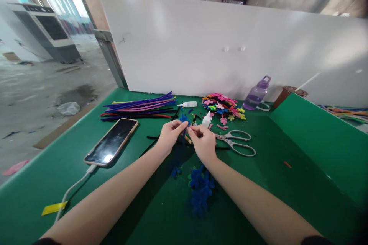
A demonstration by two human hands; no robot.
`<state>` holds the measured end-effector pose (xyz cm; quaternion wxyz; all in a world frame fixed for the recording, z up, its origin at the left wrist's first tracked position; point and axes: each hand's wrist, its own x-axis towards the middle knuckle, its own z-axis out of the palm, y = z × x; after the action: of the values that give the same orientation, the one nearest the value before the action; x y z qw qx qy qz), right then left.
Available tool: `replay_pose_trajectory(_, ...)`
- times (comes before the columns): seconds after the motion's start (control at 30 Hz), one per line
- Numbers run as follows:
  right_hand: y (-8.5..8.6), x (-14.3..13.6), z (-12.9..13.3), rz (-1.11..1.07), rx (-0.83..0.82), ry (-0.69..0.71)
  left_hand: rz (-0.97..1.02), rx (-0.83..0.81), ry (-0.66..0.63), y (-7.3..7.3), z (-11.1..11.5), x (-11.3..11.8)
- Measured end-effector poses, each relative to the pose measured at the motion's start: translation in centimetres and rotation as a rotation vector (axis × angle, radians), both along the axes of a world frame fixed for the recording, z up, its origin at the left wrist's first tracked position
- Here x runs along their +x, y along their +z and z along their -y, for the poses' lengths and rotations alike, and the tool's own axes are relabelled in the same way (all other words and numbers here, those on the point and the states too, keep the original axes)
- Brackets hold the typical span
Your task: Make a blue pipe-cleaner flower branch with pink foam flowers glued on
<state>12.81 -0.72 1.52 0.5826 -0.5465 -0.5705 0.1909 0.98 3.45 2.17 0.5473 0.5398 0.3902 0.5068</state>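
Head view: left hand (170, 134) pinches a blue flower (184, 118), apparently steadying it for the right hand (204, 142), fingertips together, hold unclear; scissors (233, 138) lie near.

On my feed I make out a dark, nearly black sleeve (47, 241) on the left arm (123, 183), well back from the fingers (180, 126), and a similar dark cuff (315, 240) on the right arm (253, 195); I see both slender forearms bare beyond.
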Motion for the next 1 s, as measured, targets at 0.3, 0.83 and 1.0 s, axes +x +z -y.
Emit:
replay_pose_trajectory(0.3, 0.1, 0.0, 0.0, 0.0, 0.034, 0.034, -0.008, 0.011, -0.023, -0.2, 0.0, -0.2)
replay_pose_trajectory(0.83, 0.8, 0.1, 0.4, 0.111, 0.029, 0.053, 0.088, -0.137, -0.067, -0.4, -0.2, -0.2)
replay_pose_trajectory(1.0, 1.3, 0.2, 0.6, 0.139, 0.031, 0.07, 0.086, -0.16, -0.076, -0.3, -0.2, -0.3)
